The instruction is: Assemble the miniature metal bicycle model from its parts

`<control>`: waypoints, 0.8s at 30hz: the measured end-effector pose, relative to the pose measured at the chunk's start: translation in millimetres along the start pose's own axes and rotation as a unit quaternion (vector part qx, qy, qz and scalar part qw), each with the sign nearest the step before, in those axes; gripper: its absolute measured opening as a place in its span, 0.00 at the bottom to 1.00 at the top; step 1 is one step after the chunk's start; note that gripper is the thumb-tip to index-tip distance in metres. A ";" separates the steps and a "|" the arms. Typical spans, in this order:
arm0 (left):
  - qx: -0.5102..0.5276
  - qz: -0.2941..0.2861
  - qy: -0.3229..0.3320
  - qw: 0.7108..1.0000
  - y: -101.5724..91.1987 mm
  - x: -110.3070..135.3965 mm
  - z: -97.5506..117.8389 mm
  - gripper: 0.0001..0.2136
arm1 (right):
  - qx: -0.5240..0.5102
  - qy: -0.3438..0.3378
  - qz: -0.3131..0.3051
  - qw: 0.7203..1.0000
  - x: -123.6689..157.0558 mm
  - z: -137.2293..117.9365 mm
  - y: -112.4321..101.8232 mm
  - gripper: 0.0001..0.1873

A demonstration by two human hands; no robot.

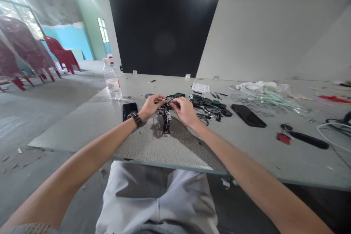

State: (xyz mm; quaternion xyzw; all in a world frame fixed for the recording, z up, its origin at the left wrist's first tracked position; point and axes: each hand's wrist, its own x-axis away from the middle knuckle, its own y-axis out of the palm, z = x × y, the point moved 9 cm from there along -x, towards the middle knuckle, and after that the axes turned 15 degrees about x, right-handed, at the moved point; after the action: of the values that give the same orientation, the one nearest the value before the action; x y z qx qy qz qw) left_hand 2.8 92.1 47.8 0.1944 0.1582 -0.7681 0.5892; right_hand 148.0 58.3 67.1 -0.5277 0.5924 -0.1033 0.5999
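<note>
Head view: both hands meet at bench (153, 146) centre. Left hand (149, 106), grip narrow, fingertips pinch top of small black model (166, 120). Right hand (185, 111), grip likewise closed on same top from other side. Model upright, foot on bench, so bench likely bears its weight and fingers only steady it. Loose black parts (211, 109) just beside right hand, likely for easy reach. Dark phone (128, 110) near left wrist. Water bottle (112, 80) set well apart; its label unreadable. Leaflet (200, 87) print too small to read.
</note>
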 end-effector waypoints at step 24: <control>-0.036 0.028 0.038 0.998 -7.8 -5.4 -7.9 0.06 | 0.091 -0.035 0.011 0.995 0.1 -14.3 -7.1 0.12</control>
State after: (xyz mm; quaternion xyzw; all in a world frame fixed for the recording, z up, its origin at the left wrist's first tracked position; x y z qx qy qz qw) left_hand -2.7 102.3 43.7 0.2067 0.2028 -0.7374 0.6103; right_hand 139.9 47.9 76.1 -0.4680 0.5648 -0.1315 0.6669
